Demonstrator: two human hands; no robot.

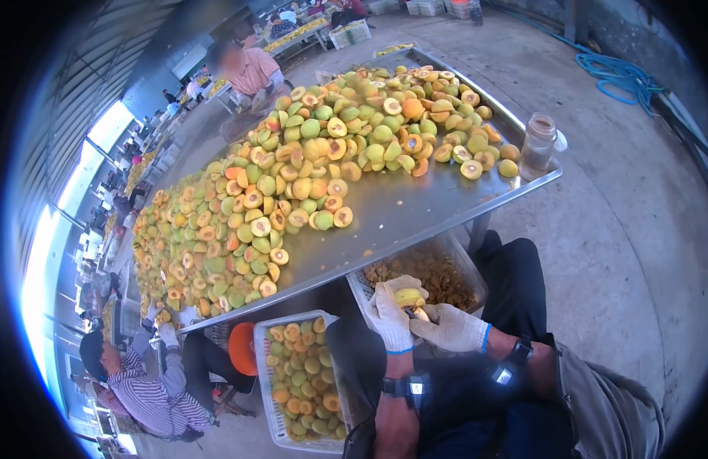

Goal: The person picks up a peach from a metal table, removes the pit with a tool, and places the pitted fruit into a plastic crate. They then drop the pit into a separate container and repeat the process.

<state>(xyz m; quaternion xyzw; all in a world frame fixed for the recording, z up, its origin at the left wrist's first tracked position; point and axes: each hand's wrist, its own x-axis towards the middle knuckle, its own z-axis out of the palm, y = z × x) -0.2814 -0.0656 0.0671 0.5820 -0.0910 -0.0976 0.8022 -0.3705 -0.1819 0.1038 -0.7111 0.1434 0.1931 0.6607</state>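
In white work gloves, both my hands meet just past the table's near edge, above a crate of brown pits and scraps [453, 283]. My left hand [388, 315] is closed around a yellow-green apricot half [407, 296]. Against that fruit, my right hand [451, 327] is closed on a small tool [412, 312] with a dark, shiny end, mostly hidden by the fingers. Heaped on the metal table [400, 210] are many halved apricots [308, 149], green to orange, several showing their pits.
A white crate of apricot halves [304, 382] stands left of my legs, near an orange bucket [243, 349]. On the table's right corner is a clear jar [537, 145]. Co-workers sit at the left [151, 382] and across the table [250, 73]. A blue hose [618, 73] lies on the floor.
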